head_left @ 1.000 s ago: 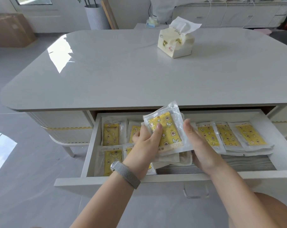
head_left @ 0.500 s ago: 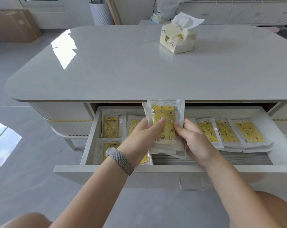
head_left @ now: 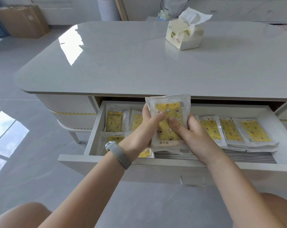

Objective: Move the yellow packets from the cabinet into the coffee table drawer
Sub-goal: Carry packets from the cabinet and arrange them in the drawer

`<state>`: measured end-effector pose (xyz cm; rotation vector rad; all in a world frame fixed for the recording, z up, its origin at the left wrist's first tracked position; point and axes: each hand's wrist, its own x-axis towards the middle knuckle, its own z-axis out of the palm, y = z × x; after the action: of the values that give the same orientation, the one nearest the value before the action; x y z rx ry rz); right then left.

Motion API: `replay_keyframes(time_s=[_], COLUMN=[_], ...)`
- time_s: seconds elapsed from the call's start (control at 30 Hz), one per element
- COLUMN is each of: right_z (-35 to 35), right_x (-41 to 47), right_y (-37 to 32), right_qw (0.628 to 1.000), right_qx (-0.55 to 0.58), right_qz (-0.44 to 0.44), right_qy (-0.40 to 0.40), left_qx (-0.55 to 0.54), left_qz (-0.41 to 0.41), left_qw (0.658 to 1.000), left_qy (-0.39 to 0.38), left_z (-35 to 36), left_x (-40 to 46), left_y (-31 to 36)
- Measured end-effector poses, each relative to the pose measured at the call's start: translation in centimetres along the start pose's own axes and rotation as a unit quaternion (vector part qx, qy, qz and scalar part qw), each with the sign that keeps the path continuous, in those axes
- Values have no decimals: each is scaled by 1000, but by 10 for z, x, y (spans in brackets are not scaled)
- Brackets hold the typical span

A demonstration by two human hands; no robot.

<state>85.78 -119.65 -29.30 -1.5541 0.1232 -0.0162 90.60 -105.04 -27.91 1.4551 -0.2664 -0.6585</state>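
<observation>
Yellow packets in clear wrappers, a small stack (head_left: 170,122), sat at frame centre, held over the open coffee table drawer (head_left: 156,163). Left hand (head_left: 143,130) gripped the stack's left edge, thumb lying across the top packet's face, fingers curled behind. Right hand (head_left: 191,130) gripped the right side, thumb pressed on the yellow print, fingers wrapped under. Stack was tilted, top edge reaching the tabletop lip, bottom edge just above the drawer contents. More packets lay flat inside the drawer: left group (head_left: 114,119) in the left part, partly hidden by the left wrist; right group (head_left: 234,131) overlapping in a row toward the right wall. Grey liner (head_left: 248,156) showed under the right group near the drawer front. Watch (head_left: 117,151) with mesh band on the left wrist. Tissue pack (head_left: 184,34) stood on the white coffee table (head_left: 123,63), upper right of frame. Cardboard box (head_left: 22,20) on the floor, upper left
</observation>
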Motion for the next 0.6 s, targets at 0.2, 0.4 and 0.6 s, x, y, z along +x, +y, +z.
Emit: replay_keyframes(time_s=[0.2, 0.4, 0.6], right_z=[1, 1, -15], right_x=[-1, -2, 7], right_y=[2, 0, 3], right_qw=[999, 999, 964], right_qx=[-19, 17, 133], right_qz=[20, 36, 122], right_qy=[-21, 20, 195], left_qx=[114, 50, 206], left_qz=[72, 40, 4], left_qw=[991, 997, 972], left_qy=[26, 54, 110], left_z=[-2, -6, -25], left_x=[3, -1, -13], left_y=[-11, -5, 11])
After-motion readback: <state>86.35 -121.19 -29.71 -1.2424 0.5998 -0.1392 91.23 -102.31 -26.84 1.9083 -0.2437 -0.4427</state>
